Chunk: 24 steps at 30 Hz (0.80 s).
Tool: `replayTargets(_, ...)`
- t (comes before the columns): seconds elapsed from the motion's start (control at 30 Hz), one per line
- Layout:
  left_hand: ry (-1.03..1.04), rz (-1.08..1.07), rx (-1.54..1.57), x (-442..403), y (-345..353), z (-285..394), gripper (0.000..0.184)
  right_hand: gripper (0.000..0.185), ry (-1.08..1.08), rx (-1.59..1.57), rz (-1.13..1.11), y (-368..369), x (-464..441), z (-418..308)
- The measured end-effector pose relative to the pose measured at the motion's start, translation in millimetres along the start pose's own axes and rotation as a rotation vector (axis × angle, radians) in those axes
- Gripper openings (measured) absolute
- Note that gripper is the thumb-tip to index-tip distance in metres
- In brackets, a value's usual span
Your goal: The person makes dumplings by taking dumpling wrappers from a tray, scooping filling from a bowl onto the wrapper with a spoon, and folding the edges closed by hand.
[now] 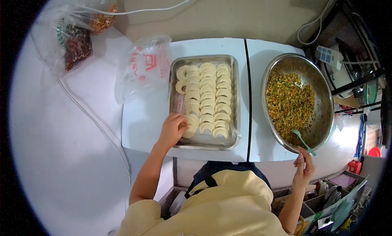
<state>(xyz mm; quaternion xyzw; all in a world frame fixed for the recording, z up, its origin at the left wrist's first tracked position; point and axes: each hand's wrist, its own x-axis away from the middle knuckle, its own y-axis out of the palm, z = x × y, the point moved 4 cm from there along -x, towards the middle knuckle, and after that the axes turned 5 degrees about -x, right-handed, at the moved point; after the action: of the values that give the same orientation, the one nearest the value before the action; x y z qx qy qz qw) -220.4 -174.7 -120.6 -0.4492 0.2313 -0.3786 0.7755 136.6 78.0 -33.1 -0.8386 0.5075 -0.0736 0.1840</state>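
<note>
Left hand (173,128) is at the lower left of the tray, fingers bunched with only a narrow gap, tips touching the dumplings (207,88) there, can't tell if it's actually pinching one. Right hand (304,168) is at the near rim of the steel bowl (326,109), fingers half curled, right by the handle of a pale green spoon (304,143), and I can't tell if it has hold of that either

The dumplings are creamy, smooth, matte half-moons, overlapping like roof tiles in three columns inside the shiny rectangular metal tray (204,147), with clear crinkly plastic under them. The round bowl has a crumbly filling (288,107) in it, finely chopped, green and yellow-brown with orange flecks

Both sit on smooth white panels (143,130) with a dark seam between tray and bowl. Left of the tray there's a see-through crumpled bag (143,66) with big red characters, too warped for me to read. Farther out, another clear bag (77,44) has small green print (also unreadable) and dark reddish stuff inside
</note>
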Motion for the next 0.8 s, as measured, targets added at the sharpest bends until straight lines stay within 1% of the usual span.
replayTargets(0.13,0.064,0.069,0.029,17,2,-4,0.016,0.025,0.048,-0.009,0.073,-21,-3,14)
replayTargets(0.2,-0.077,0.058,0.023,26,-3,-4,0.015,0.025,0.042,-0.008,0.089,-34,-8,15)
replayTargets(0.23,-0.079,0.057,0.021,27,-3,-5,0.015,0.026,0.034,-0.006,0.105,-40,-11,16)
replayTargets(0.3,0.121,0.085,-0.076,28,-4,3,0.014,0.026,-0.005,-0.044,0.129,-54,-18,30)
replayTargets(0.37,0.105,0.052,-0.045,31,-11,8,0.012,0.026,-0.012,-0.048,0.175,-70,-25,39)
replayTargets(0.43,0.100,0.021,-0.016,31,-17,15,0.011,0.026,-0.010,-0.059,0.166,-82,-33,40)
replayTargets(0.5,-0.124,0.147,0.491,34,-24,12,0.015,0.029,-0.010,0.002,0.201,-98,-42,51)
replayTargets(0.53,-0.120,0.148,0.493,34,-24,18,0.015,0.027,0.025,0.025,0.109,-104,-48,57)
replayTargets(0.57,-0.164,0.145,0.914,33,-22,22,0.019,0.027,0.022,0.028,0.113,-110,-50,62)
replayTargets(0.6,-0.205,0.133,1.337,32,-19,29,0.022,0.035,-0.192,0.275,-0.043,-98,-55,46)
replayTargets(0.63,-0.198,0.125,1.345,28,-17,41,0.022,0.046,-0.402,0.525,-0.199,-86,-54,33)
replayTargets(0.67,-0.226,0.127,1.619,23,-11,55,0.025,0.063,-0.211,0.284,-0.301,-80,-54,39)
replayTargets(0.7,-0.255,0.119,1.895,17,-3,71,0.028,0.059,-0.157,0.433,-0.356,-75,-52,32)
replayTargets(0.73,-0.249,0.096,1.910,13,4,87,0.028,0.053,-0.193,0.459,-0.369,-71,-51,34)
replayTargets(0.77,-0.388,0.136,2.048,11,16,99,0.027,0.044,-0.243,0.473,-0.398,-67,-52,35)
replayTargets(0.8,-0.537,0.176,2.178,9,28,113,0.027,0.040,-0.269,0.484,-0.412,-61,-53,29)
